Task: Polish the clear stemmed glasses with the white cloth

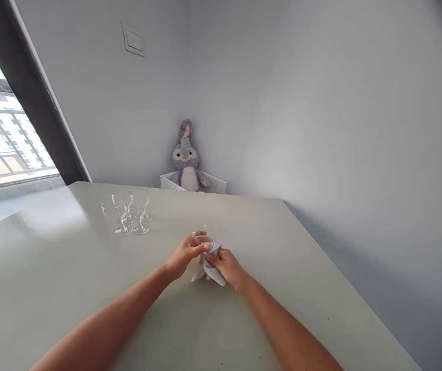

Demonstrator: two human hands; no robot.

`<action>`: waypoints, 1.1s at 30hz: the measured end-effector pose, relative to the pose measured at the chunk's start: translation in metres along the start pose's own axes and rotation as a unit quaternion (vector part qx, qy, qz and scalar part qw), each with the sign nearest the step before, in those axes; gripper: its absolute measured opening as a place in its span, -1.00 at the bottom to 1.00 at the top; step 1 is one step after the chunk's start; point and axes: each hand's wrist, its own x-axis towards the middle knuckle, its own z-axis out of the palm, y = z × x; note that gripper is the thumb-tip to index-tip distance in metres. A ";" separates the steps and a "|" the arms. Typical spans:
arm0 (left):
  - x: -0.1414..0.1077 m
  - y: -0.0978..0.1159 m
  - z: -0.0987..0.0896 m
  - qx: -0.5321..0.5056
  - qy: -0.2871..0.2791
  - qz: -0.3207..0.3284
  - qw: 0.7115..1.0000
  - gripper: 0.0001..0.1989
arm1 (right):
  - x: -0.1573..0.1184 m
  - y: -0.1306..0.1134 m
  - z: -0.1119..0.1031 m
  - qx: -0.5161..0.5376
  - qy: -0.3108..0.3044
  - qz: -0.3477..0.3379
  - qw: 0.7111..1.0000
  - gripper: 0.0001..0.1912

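My left hand (190, 251) is closed around the bowl of a clear stemmed glass (200, 233), whose rim shows above the fingers. A pale grey cloth (214, 274) is gripped in my right hand (226, 265), bunched against the glass just below my left fingers. The cloth's loose ends hang down close to the tabletop. Most of the glass's lower part is hidden behind the cloth and my hands. Farther off to the left, several clear stemmed glasses (141, 227) stand upright in a cluster.
The pale, glossy table (190, 330) fills the lower view, with its right edge running along a grey wall (340, 129). Behind the far edge, a purple plush rabbit (188, 178) sits in a white perforated basket (218, 184). A window (0, 123) is at the left.
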 end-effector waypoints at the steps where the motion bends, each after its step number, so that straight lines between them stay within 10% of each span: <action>1: 0.001 -0.001 -0.001 -0.030 0.006 -0.010 0.999 -0.47 | 0.001 0.001 -0.002 -0.022 0.026 -0.011 0.999 -0.59; 7: -0.002 0.004 0.007 -0.184 0.085 0.024 0.979 -0.57 | 0.007 -0.001 -0.026 0.010 0.241 -0.044 0.970 -0.53; 14: -0.011 0.010 0.021 -0.142 0.113 0.122 0.976 -0.42 | 0.000 -0.002 0.007 0.153 0.082 -0.016 0.985 -0.50; 20: -0.009 0.015 0.009 -0.088 0.200 0.228 0.949 -0.41 | -0.014 -0.004 0.026 -0.083 -0.004 -0.053 0.995 -0.47; 25: -0.004 0.021 -0.007 -0.023 0.274 0.307 0.911 -0.45 | -0.024 -0.020 0.019 -0.455 0.051 -0.207 0.864 -0.62; 29: -0.007 0.015 -0.004 0.037 0.257 0.337 0.905 -0.46 | -0.015 -0.032 0.016 -0.509 0.176 -0.237 0.809 -0.69; 33: -0.012 0.007 0.009 0.089 0.176 0.343 0.919 -0.44 | 0.006 -0.035 0.020 -0.567 0.147 -0.221 0.780 -0.72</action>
